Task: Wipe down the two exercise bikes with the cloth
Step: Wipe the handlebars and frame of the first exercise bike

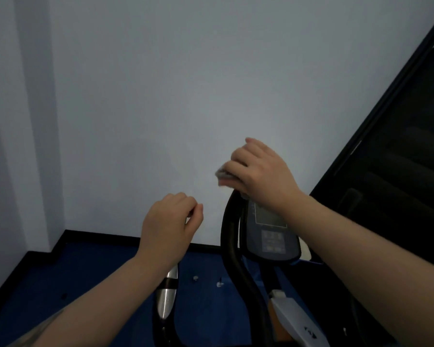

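Pressing the cloth [223,174] under my right hand [261,171], fingers curled round it, atop the bike's handlebar [232,221] to scrub (console [271,229] just below); left hand [169,221] loosely curled, holding nothing.

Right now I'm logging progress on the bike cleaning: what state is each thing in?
cloth: bunched, gripped in the right hand, at the top of the handlebar
right hand: curled round the cloth
left hand: loosely curled, holding nothing visible
console: screen blank
handlebar: upright, top under the cloth
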